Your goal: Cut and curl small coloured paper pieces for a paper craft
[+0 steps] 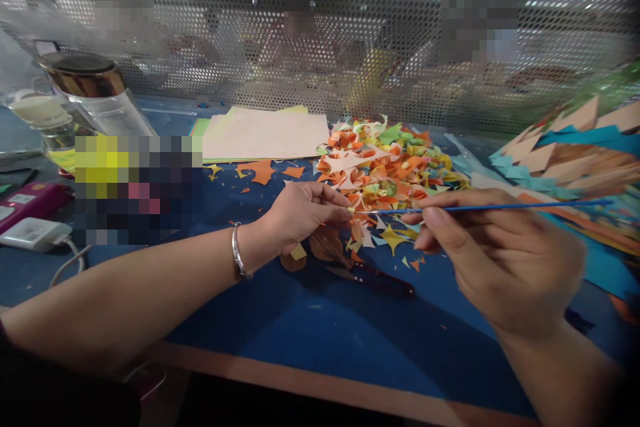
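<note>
My right hand [500,253] pinches a thin blue stick [530,205] between thumb and fingers, holding it almost level and pointing left. At the stick's left tip, my left hand [310,213] is closed, thumb against fingertips, on a small pale yellow piece [352,211]; its exact kind is too small to tell. Behind the hands lies a heap of curled paper scraps [395,153] in orange, pink, yellow and green. Below the left hand are a brown petal-like piece [327,245] and a round brown piece [293,261]. Dark-red-handled snips [383,280] lie nearby on the blue table [310,320].
Sheets of coloured paper [265,135] lie at the back. A lidded clear bottle [100,93], a jar [43,120] and a white charger [37,232] stand at left. Layered pointed paper pieces [575,153] are at right. A perforated metal screen [325,73] closes the back; people sit behind it.
</note>
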A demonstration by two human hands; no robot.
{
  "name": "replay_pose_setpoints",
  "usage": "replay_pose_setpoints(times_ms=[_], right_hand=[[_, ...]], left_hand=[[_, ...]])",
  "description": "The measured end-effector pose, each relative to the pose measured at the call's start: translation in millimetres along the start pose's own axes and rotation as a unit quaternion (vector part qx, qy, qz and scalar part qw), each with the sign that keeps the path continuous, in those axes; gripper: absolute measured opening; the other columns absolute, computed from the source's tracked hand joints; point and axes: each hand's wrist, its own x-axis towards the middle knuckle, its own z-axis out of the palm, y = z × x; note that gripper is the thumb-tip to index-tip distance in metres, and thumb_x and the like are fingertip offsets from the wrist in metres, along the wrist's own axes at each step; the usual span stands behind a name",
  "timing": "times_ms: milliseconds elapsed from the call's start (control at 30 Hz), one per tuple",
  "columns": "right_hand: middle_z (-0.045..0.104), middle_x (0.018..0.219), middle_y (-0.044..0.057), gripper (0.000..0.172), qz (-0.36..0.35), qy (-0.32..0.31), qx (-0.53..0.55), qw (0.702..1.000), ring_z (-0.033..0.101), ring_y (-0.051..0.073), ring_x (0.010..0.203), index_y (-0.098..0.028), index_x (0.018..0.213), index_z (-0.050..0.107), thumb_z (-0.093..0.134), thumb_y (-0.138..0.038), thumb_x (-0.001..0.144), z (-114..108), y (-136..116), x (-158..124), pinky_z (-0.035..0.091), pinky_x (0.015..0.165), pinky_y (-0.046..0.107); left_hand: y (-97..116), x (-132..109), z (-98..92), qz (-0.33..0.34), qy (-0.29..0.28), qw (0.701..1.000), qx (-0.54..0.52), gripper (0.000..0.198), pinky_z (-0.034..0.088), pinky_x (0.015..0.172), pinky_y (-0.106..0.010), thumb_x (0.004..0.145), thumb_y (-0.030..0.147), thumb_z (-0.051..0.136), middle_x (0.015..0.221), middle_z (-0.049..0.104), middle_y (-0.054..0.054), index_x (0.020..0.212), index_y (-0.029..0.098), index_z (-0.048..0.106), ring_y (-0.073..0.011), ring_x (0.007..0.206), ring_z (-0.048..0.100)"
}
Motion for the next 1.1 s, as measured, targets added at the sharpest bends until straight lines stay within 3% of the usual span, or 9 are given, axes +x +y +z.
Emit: replay_pose_setpoints(times_ms=[567, 933, 1100], right_hand=[[0.079, 0.085, -0.003, 0.006, -0.032, -0.011, -0.024, 0.999, 0.066, 0.008, 0.049, -0.026, 0.095, 0.077, 0.074, -0.021, 0.093, 1.3, -1.8, -0.8, 0.055, 0.046, 0.021], [0.079, 0.086, -0.005, 0.009, -0.047, -0.032, -0.067, 0.996, 0.068, 0.009, 0.058, -0.031, 0.101, 0.078, 0.072, -0.025, 0.096, -2.8, 7.9, -3.2, 0.053, 0.053, 0.026], [0.078, 0.084, -0.005, 0.010, -0.039, -0.012, -0.055, 0.998, 0.066, 0.008, 0.054, -0.030, 0.100, 0.079, 0.073, -0.023, 0.095, -1.7, 5.4, -3.6, 0.052, 0.049, 0.024]], left_hand=[[-2.0, 2.1, 2.4, 0.007, 0.001, 1.000, 0.000, 0.019, 0.056, 0.061, -0.024, 0.071, 0.010, 0.083, 0.067, 0.073, -0.003, 0.078, 0.013, 0.066, -0.0118, 0.060, 0.070], [-0.1, 1.2, 1.2, 0.039, -0.005, 0.997, 0.071, 0.025, 0.056, 0.071, -0.028, 0.071, 0.023, 0.084, 0.071, 0.069, 0.001, 0.082, 0.015, 0.063, -0.0107, 0.067, 0.068], [0.2, 4.4, -3.1, 0.056, 0.006, 0.991, 0.118, 0.027, 0.054, 0.075, -0.030, 0.070, 0.027, 0.084, 0.074, 0.067, 0.000, 0.084, 0.016, 0.063, -0.0111, 0.070, 0.065]])
